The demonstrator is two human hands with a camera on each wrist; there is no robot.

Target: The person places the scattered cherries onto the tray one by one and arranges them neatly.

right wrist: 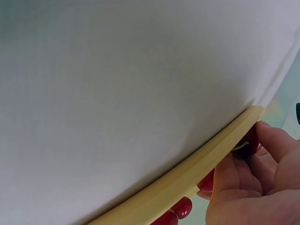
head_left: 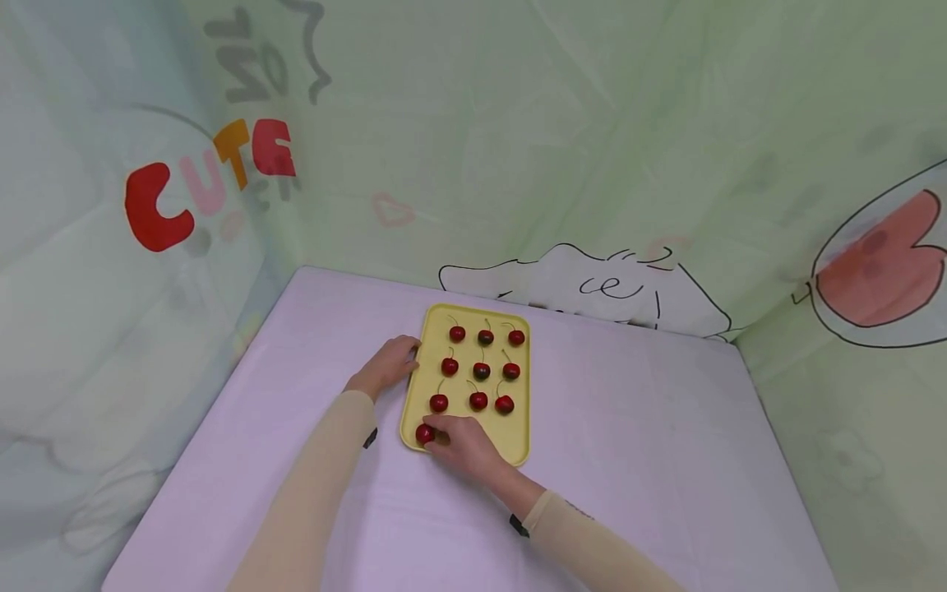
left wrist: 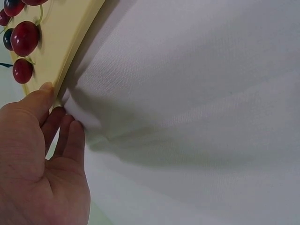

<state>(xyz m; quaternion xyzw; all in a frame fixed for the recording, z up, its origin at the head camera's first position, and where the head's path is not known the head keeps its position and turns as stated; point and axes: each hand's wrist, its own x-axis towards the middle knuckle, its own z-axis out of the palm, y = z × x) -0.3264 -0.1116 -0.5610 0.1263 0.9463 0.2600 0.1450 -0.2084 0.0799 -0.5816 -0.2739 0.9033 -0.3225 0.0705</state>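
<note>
A pale yellow tray [head_left: 462, 427] lies on the table with rows of dark red cherries [head_left: 481, 370], most with thin stems. My right hand [head_left: 466, 446] is over the near left part of the tray and pinches a cherry [head_left: 425, 434] between thumb and fingers. In the right wrist view this cherry [right wrist: 252, 139] is partly covered by the fingers, close inside the tray rim [right wrist: 187, 176]. My left hand [head_left: 388, 363] grips the tray's left edge. Its thumb lies on the rim in the left wrist view, with the fingertips [left wrist: 57, 112] against the outer side.
A pale lilac cloth [head_left: 629, 427] covers the table around the tray. Behind it hangs a light green curtain [head_left: 592, 148] with printed drawings, and a whitish curtain [head_left: 89, 329] with coloured letters stands at the left.
</note>
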